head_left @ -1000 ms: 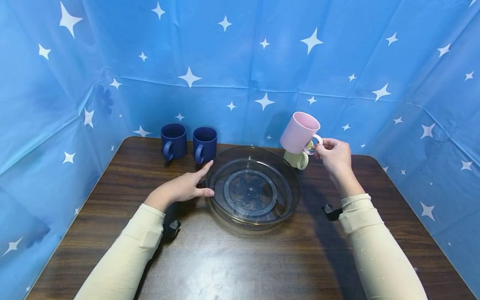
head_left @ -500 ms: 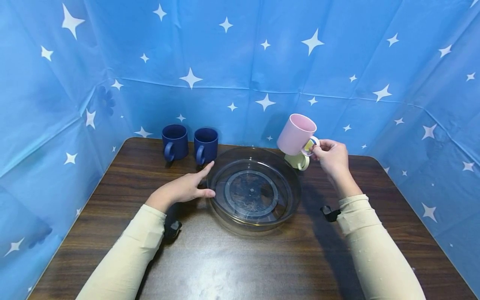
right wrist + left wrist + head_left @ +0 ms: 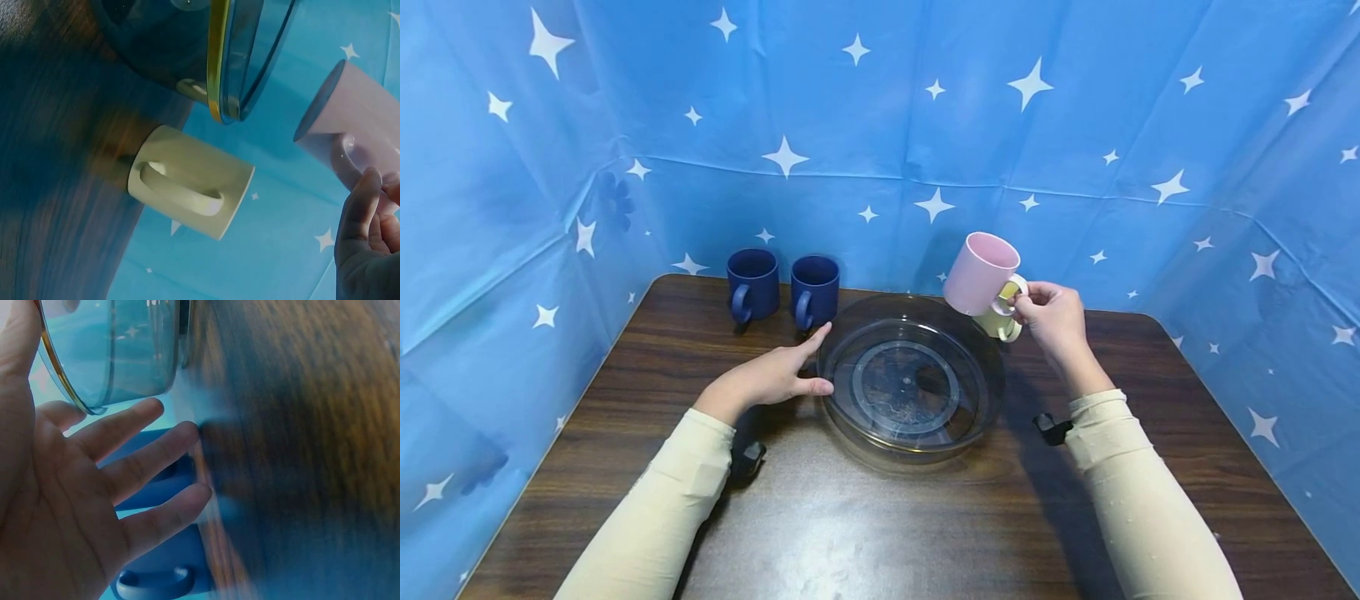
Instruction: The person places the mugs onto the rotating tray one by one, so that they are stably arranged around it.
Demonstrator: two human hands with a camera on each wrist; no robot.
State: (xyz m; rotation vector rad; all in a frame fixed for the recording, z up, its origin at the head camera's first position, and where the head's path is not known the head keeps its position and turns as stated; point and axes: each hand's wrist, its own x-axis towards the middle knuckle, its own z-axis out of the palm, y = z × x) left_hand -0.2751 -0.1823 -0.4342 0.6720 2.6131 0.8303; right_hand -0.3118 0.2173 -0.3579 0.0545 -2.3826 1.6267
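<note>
A pink mug [image 3: 977, 275] hangs in the air near the back right, tilted a little to the left. My right hand [image 3: 1054, 321] pinches its handle between thumb and fingers, as the right wrist view also shows. Behind and below it a pale yellow mug [image 3: 190, 181] stands on the table, partly covered by the pink one in the head view. A round clear bowl [image 3: 910, 437], smoky in tint, sits mid-table. At its left rim my left hand [image 3: 767, 377] rests with thumb and fingers spread, fingertips at the glass.
Two dark blue mugs stand at the back left, one blue mug [image 3: 753, 283] further left and another blue mug [image 3: 817, 287] behind my left fingertips. A blue star-printed cloth [image 3: 880, 100] hangs along the back and sides of the brown wooden table [image 3: 880, 525].
My right hand has moved left and slightly down with the pink mug, bringing it closer to the bowl's back right rim. The left hand has kept its place at the bowl.
</note>
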